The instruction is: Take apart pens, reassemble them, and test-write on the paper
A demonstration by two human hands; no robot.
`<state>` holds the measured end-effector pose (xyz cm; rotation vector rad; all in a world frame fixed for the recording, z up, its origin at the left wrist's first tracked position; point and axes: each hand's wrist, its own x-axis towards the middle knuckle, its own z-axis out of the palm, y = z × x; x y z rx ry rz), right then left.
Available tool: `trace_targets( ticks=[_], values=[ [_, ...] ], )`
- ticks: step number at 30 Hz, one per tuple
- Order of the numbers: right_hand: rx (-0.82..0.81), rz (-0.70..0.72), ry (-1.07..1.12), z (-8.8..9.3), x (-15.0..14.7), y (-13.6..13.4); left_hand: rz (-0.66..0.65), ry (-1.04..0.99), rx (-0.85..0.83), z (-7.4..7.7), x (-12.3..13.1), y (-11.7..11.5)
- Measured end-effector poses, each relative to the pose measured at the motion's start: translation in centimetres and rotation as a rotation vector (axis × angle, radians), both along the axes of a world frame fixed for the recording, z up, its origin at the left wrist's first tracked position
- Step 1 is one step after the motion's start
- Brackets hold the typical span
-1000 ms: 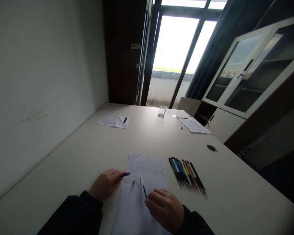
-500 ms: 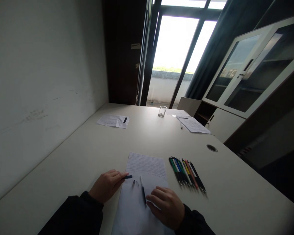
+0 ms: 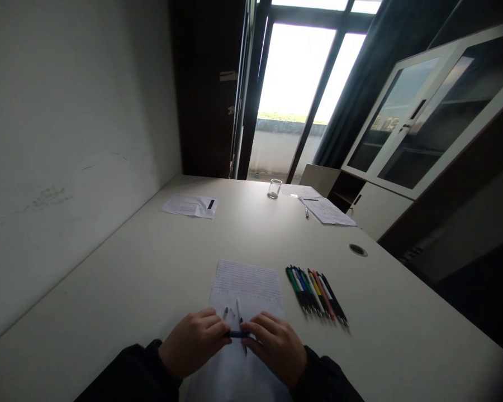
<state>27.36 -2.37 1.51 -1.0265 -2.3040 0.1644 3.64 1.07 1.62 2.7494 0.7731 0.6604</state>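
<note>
Over a sheet of paper (image 3: 245,279), my left hand (image 3: 197,338) pinches one end of a dark blue pen barrel (image 3: 237,334). My right hand (image 3: 276,343) has its thumb and fingers closed on the other end. The barrel lies level between the two hands. Beneath it, partly covered by the barrel and my right fingers, a slim pen refill (image 3: 237,308) with a dark lower part rests on the paper. A small dark pen tip (image 3: 225,312) lies left of it, with a tiny spring-like piece (image 3: 232,314) alongside.
A row of several coloured pens (image 3: 316,296) lies on the white table (image 3: 142,268) to the right. Farther back are a glass jar (image 3: 274,188), loose papers (image 3: 190,205), a paper stack (image 3: 329,211) and one pen (image 3: 306,212). A round cable hole (image 3: 357,250) sits near the right edge.
My left hand has moved right and nearer with the pen barrel. My right hand has come up from beside the refill and taken hold of the barrel's other end.
</note>
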Motion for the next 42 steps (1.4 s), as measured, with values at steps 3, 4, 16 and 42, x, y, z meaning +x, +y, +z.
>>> trace_targets(
  ticks=[3,4,16,42],
  values=[
    [0.004,0.001,0.021,-0.4,-0.2,0.0,-0.001,-0.021,0.022,-0.1,0.0,0.0],
    [0.001,-0.014,0.027,-0.5,-0.1,0.0,0.008,-0.035,0.026,0.0,-0.1,0.0],
    [-0.06,-0.107,0.061,-0.3,0.9,0.4,0.064,-0.197,-0.023,0.3,-0.3,0.2],
    [-0.187,-0.163,0.006,-0.9,2.4,0.8,0.177,-0.574,-0.287,-0.1,-1.3,0.7]
  ],
)
